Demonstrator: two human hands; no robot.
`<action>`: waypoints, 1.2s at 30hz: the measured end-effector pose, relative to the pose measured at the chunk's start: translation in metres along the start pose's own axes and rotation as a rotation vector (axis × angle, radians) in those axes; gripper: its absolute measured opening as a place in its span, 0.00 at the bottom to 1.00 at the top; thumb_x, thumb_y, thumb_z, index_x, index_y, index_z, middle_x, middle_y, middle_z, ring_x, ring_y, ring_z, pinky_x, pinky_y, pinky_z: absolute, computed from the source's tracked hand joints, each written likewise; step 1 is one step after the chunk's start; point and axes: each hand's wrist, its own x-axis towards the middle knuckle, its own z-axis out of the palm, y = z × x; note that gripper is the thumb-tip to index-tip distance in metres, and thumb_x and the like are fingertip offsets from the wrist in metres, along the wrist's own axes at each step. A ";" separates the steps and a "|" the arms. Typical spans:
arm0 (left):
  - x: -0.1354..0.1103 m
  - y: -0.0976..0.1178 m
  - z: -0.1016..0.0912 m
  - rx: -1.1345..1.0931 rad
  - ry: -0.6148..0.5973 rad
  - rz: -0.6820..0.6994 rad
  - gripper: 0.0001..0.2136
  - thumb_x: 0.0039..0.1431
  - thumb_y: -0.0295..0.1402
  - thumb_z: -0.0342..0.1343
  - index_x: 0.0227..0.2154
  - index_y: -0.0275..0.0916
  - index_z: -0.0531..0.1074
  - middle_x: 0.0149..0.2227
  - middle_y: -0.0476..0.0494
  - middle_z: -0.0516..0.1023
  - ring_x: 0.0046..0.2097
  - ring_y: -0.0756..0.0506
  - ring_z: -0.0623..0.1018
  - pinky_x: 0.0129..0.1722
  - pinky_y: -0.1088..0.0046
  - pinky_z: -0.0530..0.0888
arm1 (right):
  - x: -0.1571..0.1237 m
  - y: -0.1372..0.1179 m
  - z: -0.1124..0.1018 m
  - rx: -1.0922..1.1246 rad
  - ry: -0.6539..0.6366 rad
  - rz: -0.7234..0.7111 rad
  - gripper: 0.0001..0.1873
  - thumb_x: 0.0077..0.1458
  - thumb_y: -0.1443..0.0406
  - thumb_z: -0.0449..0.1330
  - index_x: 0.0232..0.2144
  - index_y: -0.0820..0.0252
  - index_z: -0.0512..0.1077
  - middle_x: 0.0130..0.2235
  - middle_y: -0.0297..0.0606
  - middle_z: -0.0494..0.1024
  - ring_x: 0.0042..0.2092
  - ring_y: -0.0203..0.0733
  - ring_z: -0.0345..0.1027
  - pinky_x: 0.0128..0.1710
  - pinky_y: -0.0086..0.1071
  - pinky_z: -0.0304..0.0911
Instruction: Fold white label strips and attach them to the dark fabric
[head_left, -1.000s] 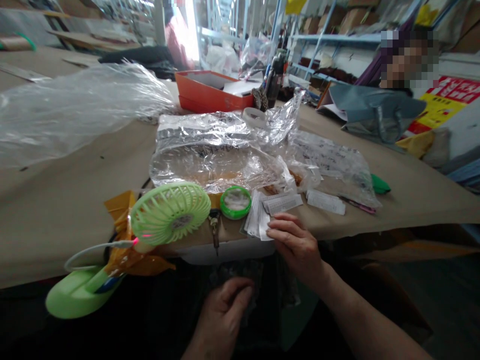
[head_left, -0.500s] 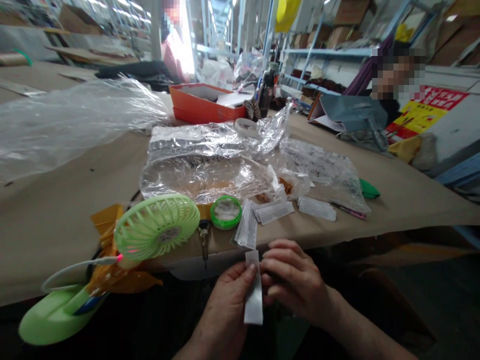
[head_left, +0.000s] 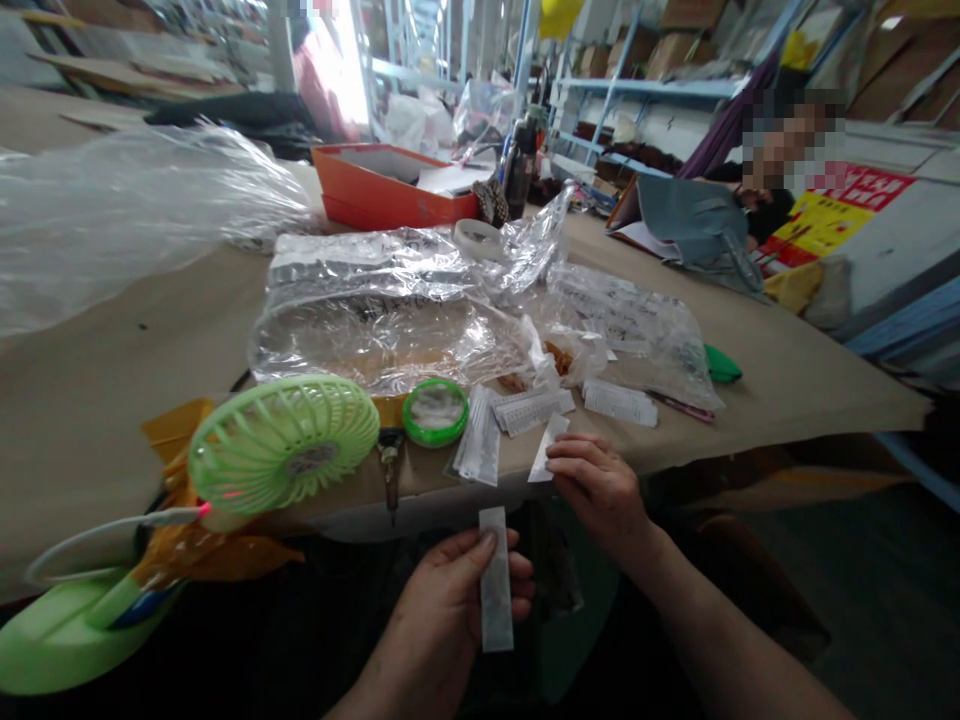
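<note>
My left hand (head_left: 459, 590) is closed around a white label strip (head_left: 496, 600), thumb on top, just in front of the table edge. Over the edge to the right, my right hand (head_left: 600, 490) pinches another white label strip (head_left: 549, 448) between its fingertips. A fanned pile of label strips (head_left: 478, 440) lies by the table's front. Touching it on the right is a pile of printed labels (head_left: 529, 410), and a further stack of printed labels (head_left: 619, 402) sits beyond. Left of the piles stands a round green tub (head_left: 436, 412) with whitish content.
A light green fan (head_left: 285, 445) with a cable and a small pointed tool (head_left: 389, 475) are at the left front. Clear plastic bags (head_left: 390, 340) spread behind, with a tape roll (head_left: 478, 238) on them. Farther back are an orange box (head_left: 390, 200) and a person (head_left: 795, 150).
My right hand has moved away from the left one, up and to the right, and now holds a label strip over the table edge. The view has shifted slightly.
</note>
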 end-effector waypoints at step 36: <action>0.000 -0.009 -0.007 0.020 0.009 -0.133 0.13 0.45 0.36 0.67 0.31 0.32 0.76 0.26 0.40 0.81 0.28 0.44 0.79 0.30 0.69 0.76 | -0.016 0.042 -0.043 -0.646 -0.299 0.172 0.27 0.59 0.54 0.53 0.55 0.64 0.64 0.54 0.50 0.68 0.56 0.58 0.56 0.53 0.52 0.55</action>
